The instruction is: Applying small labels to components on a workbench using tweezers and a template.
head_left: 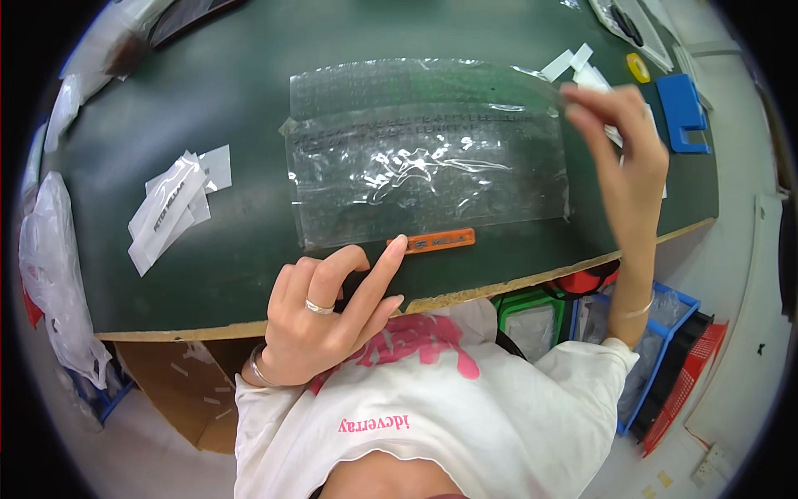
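Observation:
A clear plastic bag lies flat on the green table, wrinkled and shiny in the middle, with a flap of thin film spread out along its far edge. My right hand is raised at the bag's far right corner, thumb and forefinger pinched on the film there. Just below the bag's near edge rests a small orange bar with raised dark lettering. My left hand touches the bar's left end with its stretched forefinger; the thumb is apart and the other fingers are partly curled.
Printed white labels are piled at the left. White strips, a yellow tape roll and a blue tape dispenser lie at the far right. White plastic bags hang beyond the left edge; a cardboard box and crates stand below.

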Demonstrator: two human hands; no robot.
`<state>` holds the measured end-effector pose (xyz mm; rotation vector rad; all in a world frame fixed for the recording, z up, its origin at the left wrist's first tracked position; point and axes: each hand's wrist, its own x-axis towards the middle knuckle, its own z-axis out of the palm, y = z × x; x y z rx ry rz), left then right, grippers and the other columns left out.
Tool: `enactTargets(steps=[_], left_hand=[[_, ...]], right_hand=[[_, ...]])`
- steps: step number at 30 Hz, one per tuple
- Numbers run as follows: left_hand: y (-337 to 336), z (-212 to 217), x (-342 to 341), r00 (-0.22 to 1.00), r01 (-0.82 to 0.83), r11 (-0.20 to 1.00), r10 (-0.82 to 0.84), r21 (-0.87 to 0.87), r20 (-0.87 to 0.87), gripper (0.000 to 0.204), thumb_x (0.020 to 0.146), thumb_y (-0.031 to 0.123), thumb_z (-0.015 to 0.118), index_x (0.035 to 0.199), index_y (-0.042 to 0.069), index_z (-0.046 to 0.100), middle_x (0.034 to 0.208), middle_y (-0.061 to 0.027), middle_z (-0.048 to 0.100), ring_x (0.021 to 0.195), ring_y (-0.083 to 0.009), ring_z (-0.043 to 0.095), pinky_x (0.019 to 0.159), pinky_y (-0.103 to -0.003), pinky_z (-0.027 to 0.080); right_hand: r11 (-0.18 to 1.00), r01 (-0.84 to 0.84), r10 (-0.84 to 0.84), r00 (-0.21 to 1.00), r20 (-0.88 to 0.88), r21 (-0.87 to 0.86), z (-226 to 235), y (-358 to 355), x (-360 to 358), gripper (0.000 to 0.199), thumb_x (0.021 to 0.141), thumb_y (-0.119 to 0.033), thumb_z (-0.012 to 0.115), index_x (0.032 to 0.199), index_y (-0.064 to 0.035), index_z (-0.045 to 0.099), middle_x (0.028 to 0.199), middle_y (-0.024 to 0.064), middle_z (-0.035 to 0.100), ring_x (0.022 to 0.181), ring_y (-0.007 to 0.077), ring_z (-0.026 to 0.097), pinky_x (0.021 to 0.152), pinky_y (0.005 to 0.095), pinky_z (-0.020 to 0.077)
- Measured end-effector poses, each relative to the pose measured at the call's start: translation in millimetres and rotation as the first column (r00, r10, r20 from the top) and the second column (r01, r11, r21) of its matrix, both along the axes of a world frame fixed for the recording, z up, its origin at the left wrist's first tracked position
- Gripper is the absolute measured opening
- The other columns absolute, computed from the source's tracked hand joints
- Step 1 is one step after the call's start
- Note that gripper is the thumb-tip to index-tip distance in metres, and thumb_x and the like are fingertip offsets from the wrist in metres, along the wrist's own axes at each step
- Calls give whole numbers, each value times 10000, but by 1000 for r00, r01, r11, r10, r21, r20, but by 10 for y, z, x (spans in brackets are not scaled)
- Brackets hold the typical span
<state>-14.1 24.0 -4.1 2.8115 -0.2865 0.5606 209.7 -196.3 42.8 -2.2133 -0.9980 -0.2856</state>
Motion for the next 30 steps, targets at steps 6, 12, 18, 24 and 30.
enactTargets(steps=[6, 12, 18, 24, 30], left_hand=[[-41, 34, 13, 1000, -7, 1000, 7, 12, -12, 462, 874, 439, 631, 1231, 150, 690, 921, -15, 487, 631, -156, 398, 552, -298, 346], [-46, 28, 23, 1000, -5, 999, 6, 51, -24, 541, 848, 519, 630, 1246, 156, 681, 908, -22, 457, 630, -168, 369, 555, -312, 326], [-36, 42, 10, 999, -1, 998, 5, 70, -52, 517, 899, 553, 566, 1278, 213, 661, 933, -17, 468, 642, -161, 384, 555, -294, 326], [-52, 26, 28, 999, 5, 993, 0, 122, -40, 541, 890, 588, 556, 1297, 245, 648, 950, -18, 456, 650, -162, 379, 562, -288, 322], [-57, 17, 16, 999, -4, 993, 10, 118, -46, 540, 892, 588, 555, 1303, 249, 643, 953, -19, 455, 653, -161, 381, 567, -287, 324]], right_hand=[[982, 131, -135, 991, -13, -137, -113, -126, 1355, 193, 934, -160, 654, 1062, -24, 700, 961, 27, 649, 821, 106, 622, 744, 259, 487], [948, 198, -138, 961, 239, -248, -198, -77, 1988, 192, 916, -171, 668, 1051, -40, 703, 920, 80, 644, 763, 174, 643, 729, 288, 508], [932, 214, -124, 946, 298, -292, -253, -158, 2057, 188, 905, -164, 674, 1038, -34, 701, 917, 98, 651, 774, 207, 663, 734, 307, 516], [923, 255, -167, 941, 295, -288, -313, -171, 2039, 184, 901, -158, 676, 1030, -30, 701, 918, 109, 659, 785, 227, 672, 747, 320, 521], [931, 238, -159, 947, 279, -277, -266, -136, 2002, 179, 904, -152, 668, 1025, -25, 699, 916, 112, 658, 795, 229, 669, 756, 320, 521]])
